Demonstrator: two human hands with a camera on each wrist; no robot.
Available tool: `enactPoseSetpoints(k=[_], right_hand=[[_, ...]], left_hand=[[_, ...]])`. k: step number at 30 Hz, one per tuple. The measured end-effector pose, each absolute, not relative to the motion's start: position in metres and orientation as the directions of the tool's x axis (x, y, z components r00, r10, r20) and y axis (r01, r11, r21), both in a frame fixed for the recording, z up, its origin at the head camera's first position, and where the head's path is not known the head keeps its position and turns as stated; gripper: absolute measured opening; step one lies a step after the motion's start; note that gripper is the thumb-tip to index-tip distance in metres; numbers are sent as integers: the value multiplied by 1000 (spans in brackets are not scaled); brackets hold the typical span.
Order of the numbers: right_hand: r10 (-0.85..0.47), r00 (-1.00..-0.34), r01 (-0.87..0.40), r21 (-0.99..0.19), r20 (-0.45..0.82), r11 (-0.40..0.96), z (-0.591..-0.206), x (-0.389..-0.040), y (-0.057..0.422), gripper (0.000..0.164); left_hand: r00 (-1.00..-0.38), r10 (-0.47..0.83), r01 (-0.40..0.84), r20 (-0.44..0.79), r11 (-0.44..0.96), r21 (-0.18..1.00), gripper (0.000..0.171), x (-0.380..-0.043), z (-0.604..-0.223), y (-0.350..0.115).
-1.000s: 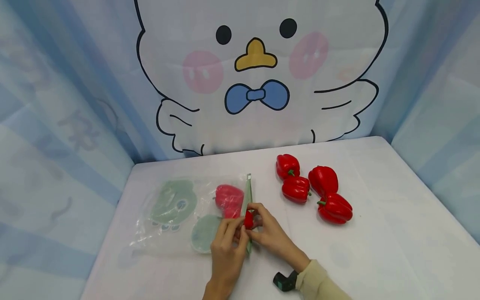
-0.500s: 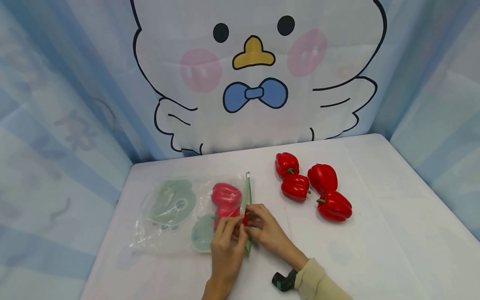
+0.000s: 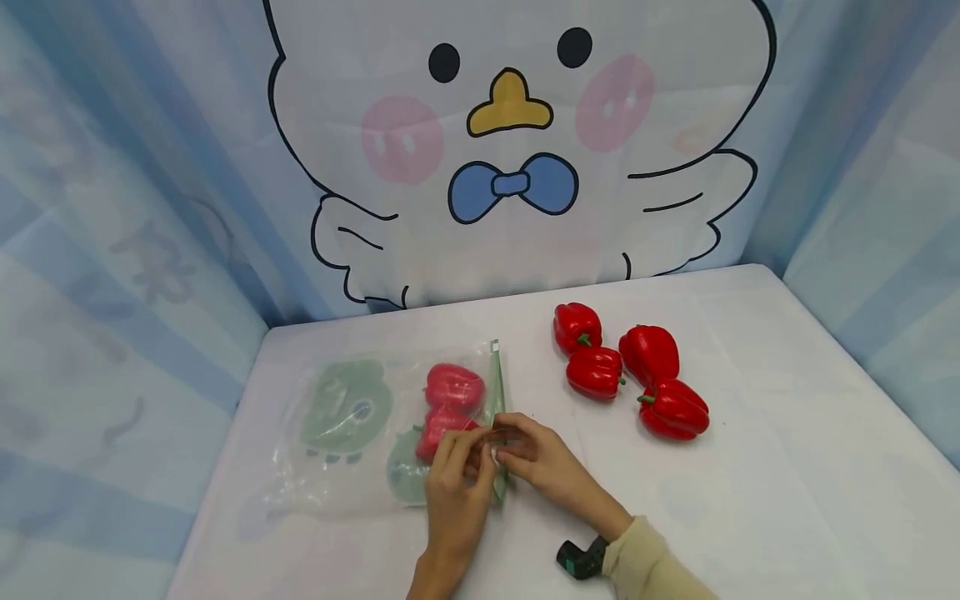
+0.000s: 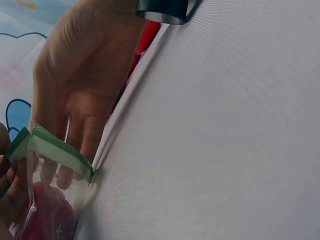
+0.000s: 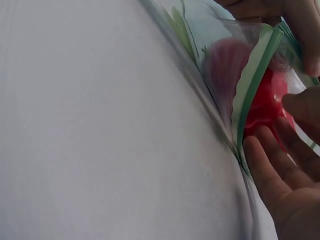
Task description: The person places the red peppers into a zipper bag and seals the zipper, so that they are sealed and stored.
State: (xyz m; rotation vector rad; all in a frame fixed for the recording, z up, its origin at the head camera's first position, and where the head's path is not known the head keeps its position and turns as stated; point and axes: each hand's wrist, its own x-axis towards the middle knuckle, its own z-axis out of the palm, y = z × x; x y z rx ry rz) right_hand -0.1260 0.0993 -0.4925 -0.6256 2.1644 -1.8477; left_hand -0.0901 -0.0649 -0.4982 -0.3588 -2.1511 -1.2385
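Note:
A clear zip bag point(image 3: 347, 408) with green prints lies on the table's left half, its green-edged mouth facing right. Inside are red bell peppers, one toward the back point(image 3: 454, 387) and one nearer point(image 3: 435, 433). My left hand point(image 3: 457, 500) pinches the bag's mouth edge; its fingers point(image 4: 12, 200) also show in the left wrist view. My right hand point(image 3: 551, 467) is at the opening. In the right wrist view its fingertips point(image 5: 252, 145), nearly straight, reach a bell pepper point(image 5: 267, 100) just within the green edge. The mouth gapes between both hands.
Several more red bell peppers point(image 3: 648, 356) lie in a cluster on the white table point(image 3: 757, 467), right of the bag. A black device point(image 3: 581, 560) sits by the right sleeve point(image 3: 652, 558). Behind the table hangs a printed cloth point(image 3: 510, 250).
A red bell pepper between the hands has slid left through the mouth into the bag. The right hand has followed to the opening; the left hand keeps its hold on the edge.

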Motion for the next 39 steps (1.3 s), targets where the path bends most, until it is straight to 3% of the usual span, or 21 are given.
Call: enactPoseSetpoints(k=[8,17,26,34,39], right_hand=[[-479,-868,-232,-959,129,163,-482,-126,114,43],[-392,-899,-288,-936,193,200,-471,-130,136,43],[-97,-928,-371,-874,360,312,-469,-133,144,47],[115,-875,-394,-830,470,396,-468,-136,151,55],[191,-863,-336,-813,468,476,-467,-136,154,67]], left_hand=[[-784,-95,513,614,459,725,28,-93,-496,-67],[-820,-113,466,562,440,768,26,-93,-493,-67],[-805,-116,485,582,437,758,27,-92,-493,-67],[-786,-108,512,608,437,740,28,-93,-495,-67],[-797,-102,502,596,438,746,27,-92,-494,-67]])
